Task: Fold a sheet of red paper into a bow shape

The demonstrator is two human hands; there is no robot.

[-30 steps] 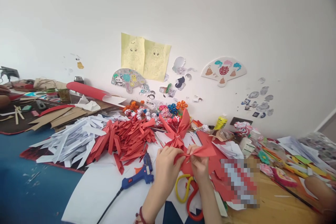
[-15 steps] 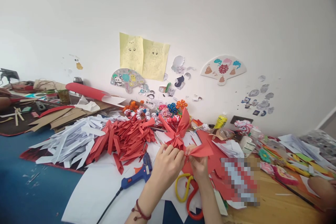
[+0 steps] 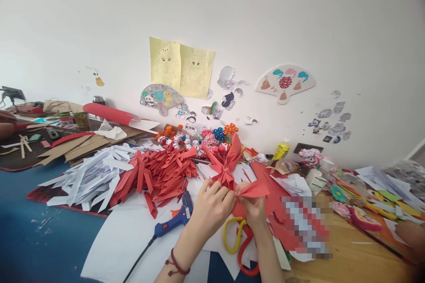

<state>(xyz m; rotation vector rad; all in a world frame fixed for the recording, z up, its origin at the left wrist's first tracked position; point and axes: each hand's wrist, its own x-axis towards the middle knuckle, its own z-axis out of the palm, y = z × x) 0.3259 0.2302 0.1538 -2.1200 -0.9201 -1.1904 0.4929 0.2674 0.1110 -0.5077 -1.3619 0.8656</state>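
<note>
Both my hands meet at the middle of the table over a folded piece of red paper [image 3: 254, 189]. My left hand [image 3: 210, 207] pinches its left end, and my right hand [image 3: 253, 208] grips it from below, so its pointed wing sticks out to the right. Just behind my hands lies a red paper flower shape [image 3: 226, 166] with pointed petals. A blue glue gun [image 3: 174, 221] rests on white paper to the left of my left hand. Yellow and red handled scissors [image 3: 239, 247] lie under my wrists.
A pile of folded red paper strips [image 3: 159, 174] and a pile of white ones [image 3: 89, 177] lie at left. Small paper flowers [image 3: 199, 138], a yellow glue bottle [image 3: 280, 150], cardboard [image 3: 76, 146] and a red paper roll [image 3: 109, 114] line the wall. Coloured crafts [image 3: 361, 212] crowd the right.
My hands and the red paper have shifted slightly, with my left hand closing further over the paper's left end. The view has tilted a little.
</note>
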